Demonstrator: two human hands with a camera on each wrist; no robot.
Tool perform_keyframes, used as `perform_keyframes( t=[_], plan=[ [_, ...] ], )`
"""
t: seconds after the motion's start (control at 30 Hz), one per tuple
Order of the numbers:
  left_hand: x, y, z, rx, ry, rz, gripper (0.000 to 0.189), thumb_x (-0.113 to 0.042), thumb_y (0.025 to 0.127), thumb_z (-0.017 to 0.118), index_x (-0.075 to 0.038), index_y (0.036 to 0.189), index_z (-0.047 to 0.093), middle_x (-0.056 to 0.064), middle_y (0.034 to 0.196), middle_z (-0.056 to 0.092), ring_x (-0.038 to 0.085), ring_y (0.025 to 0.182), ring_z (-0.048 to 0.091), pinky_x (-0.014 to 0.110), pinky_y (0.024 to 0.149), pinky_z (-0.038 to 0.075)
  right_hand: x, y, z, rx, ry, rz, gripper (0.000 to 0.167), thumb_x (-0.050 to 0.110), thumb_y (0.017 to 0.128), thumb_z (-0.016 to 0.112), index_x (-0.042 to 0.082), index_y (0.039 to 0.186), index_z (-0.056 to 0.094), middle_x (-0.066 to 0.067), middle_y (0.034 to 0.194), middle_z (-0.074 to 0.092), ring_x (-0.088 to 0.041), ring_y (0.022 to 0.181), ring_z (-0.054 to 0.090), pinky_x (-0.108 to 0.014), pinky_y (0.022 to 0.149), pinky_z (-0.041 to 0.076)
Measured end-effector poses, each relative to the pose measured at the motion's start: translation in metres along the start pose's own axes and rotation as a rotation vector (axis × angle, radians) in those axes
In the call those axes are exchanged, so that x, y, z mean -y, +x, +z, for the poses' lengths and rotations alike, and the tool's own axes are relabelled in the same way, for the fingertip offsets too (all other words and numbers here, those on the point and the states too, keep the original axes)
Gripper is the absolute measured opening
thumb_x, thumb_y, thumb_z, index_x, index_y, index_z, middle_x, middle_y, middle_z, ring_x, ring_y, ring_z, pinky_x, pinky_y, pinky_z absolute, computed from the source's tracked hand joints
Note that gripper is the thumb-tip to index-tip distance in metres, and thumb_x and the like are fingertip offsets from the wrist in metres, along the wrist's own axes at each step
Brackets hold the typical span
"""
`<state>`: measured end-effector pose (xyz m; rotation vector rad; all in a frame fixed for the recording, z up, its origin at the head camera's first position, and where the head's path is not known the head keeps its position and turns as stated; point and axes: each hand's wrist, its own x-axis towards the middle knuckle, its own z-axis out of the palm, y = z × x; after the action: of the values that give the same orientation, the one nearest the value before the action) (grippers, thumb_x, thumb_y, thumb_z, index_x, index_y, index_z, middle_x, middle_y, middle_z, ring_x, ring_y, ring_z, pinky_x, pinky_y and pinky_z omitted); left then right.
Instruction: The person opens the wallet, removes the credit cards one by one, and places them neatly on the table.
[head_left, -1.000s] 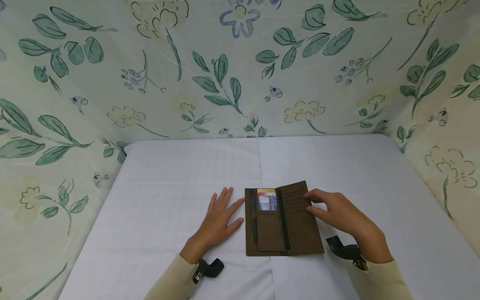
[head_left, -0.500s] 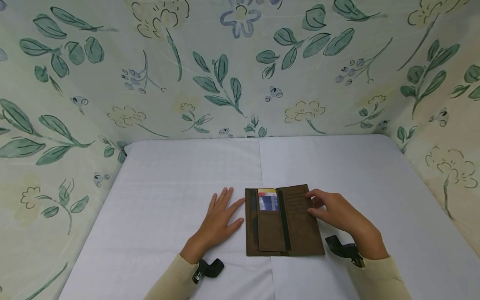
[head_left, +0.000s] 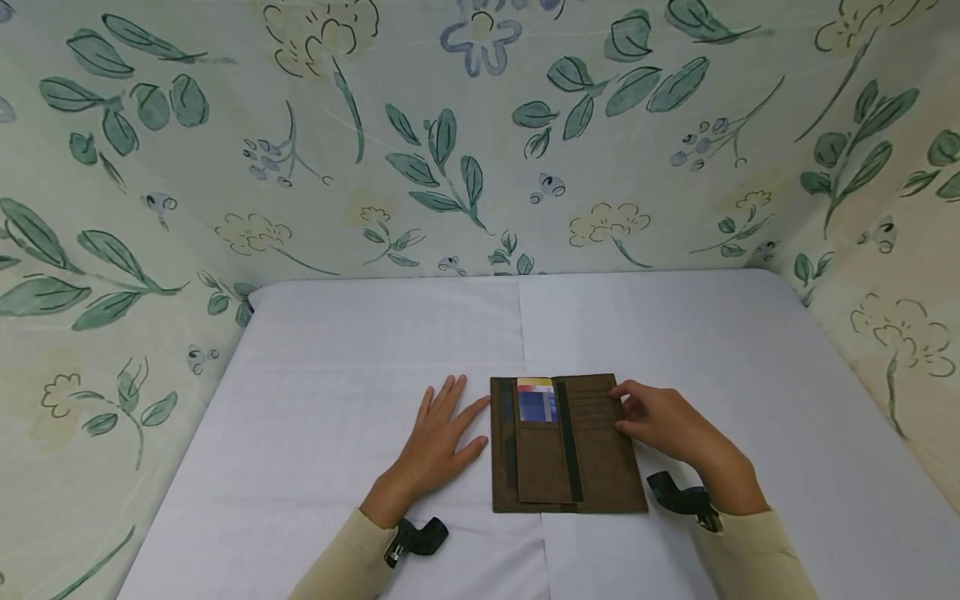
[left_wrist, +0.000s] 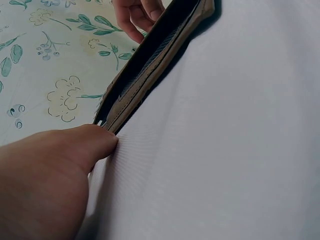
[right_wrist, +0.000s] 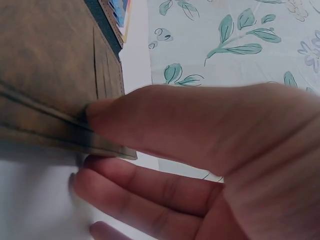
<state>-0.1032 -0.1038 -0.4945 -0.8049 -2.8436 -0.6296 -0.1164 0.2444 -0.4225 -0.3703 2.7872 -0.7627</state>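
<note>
So we're looking at a brown wallet (head_left: 600, 458), unfolded on a white cloth (head_left: 360, 333), with one hand on either side of it. The left hand (head_left: 442, 446) lies flat on the cloth, fingers spread wide, with its index fingertip and thumb (left_wrist: 92, 142) right up at the wallet's left edge (we can't tell how hard it's pressing, if at all). The right hand (head_left: 667, 423) has a narrow pinch on the wallet's right edge, near the upper corner. From the right wrist we get a good look at it: thumb on the inner face, fingers (right_wrist: 150, 187) curled in under the edge, and that side sitting a touch above the cloth, with a shadow beneath.

Inside, we've got a narrower inner flap (head_left: 538, 465) with a card (head_left: 537, 403) in its top pocket, blue mostly, with yellow and red along the top. A dark strip (head_left: 567, 437) runs down beside the flap, and the right panel has a stack of slots near the top.

Around that, we can see pale sleeves (head_left: 345, 562), a black device (head_left: 420, 537) at each wrist, and floral fabric (head_left: 480, 167) behind and along both sides.
</note>
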Motion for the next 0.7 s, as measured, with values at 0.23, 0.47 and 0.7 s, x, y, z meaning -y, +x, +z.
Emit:
perform_keyframes(
  t=[0.23,0.47,0.7],
  plan=[
    [-0.0001,0.0001,-0.0006,-0.004,-0.006,0.003,0.055,-0.042,0.095,0.056,-0.021,0.145,0.046,0.018,0.156,0.025,0.034,0.146,0.015,0.057,0.114,0.009,0.0,0.0017,0.0013,-0.002,-0.01,0.002,0.038,0.006,0.082,0.073,0.002,0.117,0.06,-0.003,0.087,0.062,-0.019,0.081,0.058,-0.039,0.07,0.05],
    [-0.0003,-0.0001,-0.0011,-0.006,-0.011,0.002,0.055,-0.041,0.095,0.057,-0.021,0.145,0.046,0.019,0.156,0.025,0.034,0.146,0.016,0.057,0.114,0.009,-0.0016,0.0028,0.006,-0.014,-0.025,-0.009,0.038,0.006,0.08,0.075,0.001,0.115,0.062,-0.006,0.09,0.061,-0.021,0.082,0.057,-0.04,0.072,0.049],
    [0.0002,0.0003,0.0,-0.008,-0.005,0.007,0.055,-0.042,0.094,0.057,-0.021,0.145,0.047,0.019,0.156,0.026,0.034,0.146,0.017,0.057,0.114,0.009,-0.0006,0.0017,0.0078,-0.024,-0.035,-0.013,0.038,0.005,0.079,0.075,0.001,0.114,0.062,-0.006,0.09,0.059,-0.021,0.082,0.056,-0.04,0.071,0.048]
  ],
)
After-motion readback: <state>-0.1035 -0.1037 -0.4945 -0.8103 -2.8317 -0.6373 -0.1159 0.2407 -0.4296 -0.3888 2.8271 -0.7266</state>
